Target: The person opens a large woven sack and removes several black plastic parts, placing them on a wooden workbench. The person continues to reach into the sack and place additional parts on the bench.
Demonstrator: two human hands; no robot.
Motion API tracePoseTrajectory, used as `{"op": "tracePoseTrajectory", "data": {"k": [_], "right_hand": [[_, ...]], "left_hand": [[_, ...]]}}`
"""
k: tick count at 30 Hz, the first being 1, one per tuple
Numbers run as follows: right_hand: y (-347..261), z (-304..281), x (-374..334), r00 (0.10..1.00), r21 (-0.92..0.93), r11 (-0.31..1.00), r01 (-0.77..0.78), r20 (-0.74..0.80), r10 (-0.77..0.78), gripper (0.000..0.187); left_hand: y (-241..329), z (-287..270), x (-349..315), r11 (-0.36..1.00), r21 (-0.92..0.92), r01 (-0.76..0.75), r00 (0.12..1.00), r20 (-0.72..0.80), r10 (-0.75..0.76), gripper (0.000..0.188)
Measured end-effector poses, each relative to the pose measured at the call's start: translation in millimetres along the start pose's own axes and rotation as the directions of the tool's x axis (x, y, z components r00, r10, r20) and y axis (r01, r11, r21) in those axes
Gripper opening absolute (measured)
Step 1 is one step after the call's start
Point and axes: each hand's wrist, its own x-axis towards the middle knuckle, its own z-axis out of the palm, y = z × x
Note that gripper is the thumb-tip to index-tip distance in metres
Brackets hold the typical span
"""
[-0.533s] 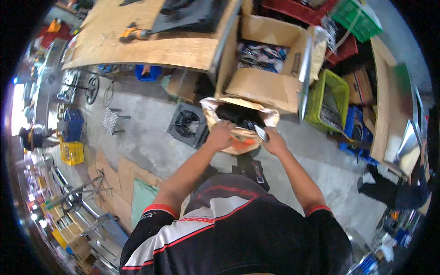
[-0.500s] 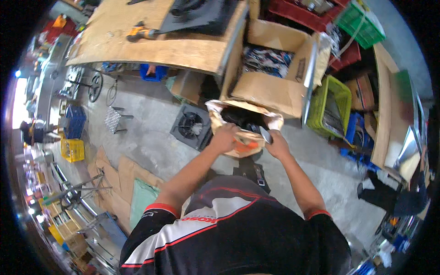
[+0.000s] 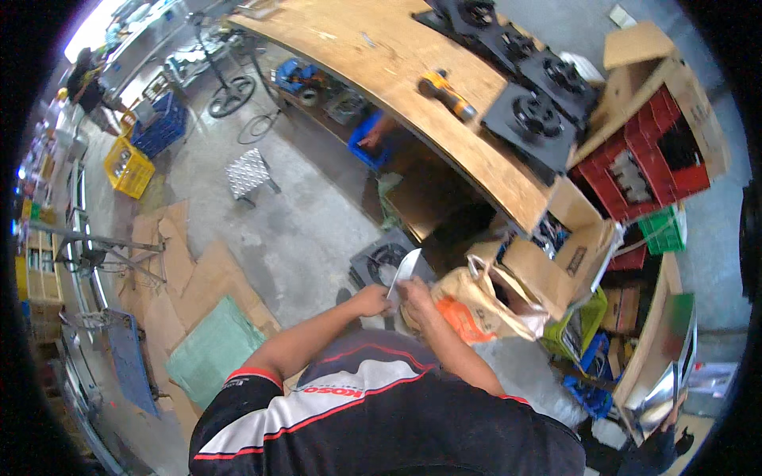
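Note:
A thin, pale flat piece with a rounded end (image 3: 406, 266) stands up between my hands, in front of my waist. My left hand (image 3: 370, 301) is closed at its lower end. My right hand (image 3: 417, 294) is closed against its other side, fingers bent; the exact grip is partly hidden. Just beyond my hands, on the floor, lies a square black part with a round grille (image 3: 387, 260). A tan paper bag (image 3: 452, 297) with an orange print stands open to the right of my right hand, which no longer touches its rim.
A wooden workbench (image 3: 373, 75) crosses ahead, bearing a yellow-black cordless drill (image 3: 446, 94) and several black plates (image 3: 530, 119). An open cardboard box (image 3: 548, 274) stands behind the bag. To the left are a metal step stool (image 3: 248, 174), flattened cardboard (image 3: 210, 278) and a green sheet (image 3: 216, 349).
My view has turned left. Both hands have come away from the bag's mouth, closer together. The pale piece, earlier in my right hand over the bag, now stands between both hands.

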Motion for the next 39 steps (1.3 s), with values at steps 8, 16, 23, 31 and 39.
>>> {"op": "tracePoseTrajectory", "data": {"k": [8, 16, 23, 31, 39], "right_hand": [[-11, 69, 57, 0.927, -0.460, 0.863, -0.210, 0.187, 0.325, 0.022], [-66, 27, 211, 0.938, -0.580, 0.757, -0.301, -0.322, 0.126, 0.025], [-172, 67, 423, 0.782, -0.930, 0.336, -0.146, -0.317, -0.537, 0.035], [-307, 114, 738, 0.553, -0.964, 0.267, -0.007, -0.227, -0.802, 0.041], [-342, 139, 837, 0.594, -0.935, 0.339, -0.107, -0.333, -0.732, 0.042]], "left_hand": [[-67, -88, -7, 0.986, -0.099, 0.131, 0.990, -0.038, -0.135, 0.035], [-145, -165, 53, 0.987, -0.072, 0.146, 0.938, -0.306, -0.161, 0.028], [-280, -298, 187, 0.945, -0.230, 0.235, 0.866, -0.392, -0.311, 0.031], [-432, -410, 237, 0.881, -0.129, 0.456, 0.853, -0.220, -0.474, 0.028], [-490, -426, 219, 0.683, -0.591, 0.430, 0.711, -0.245, -0.660, 0.025]]}}
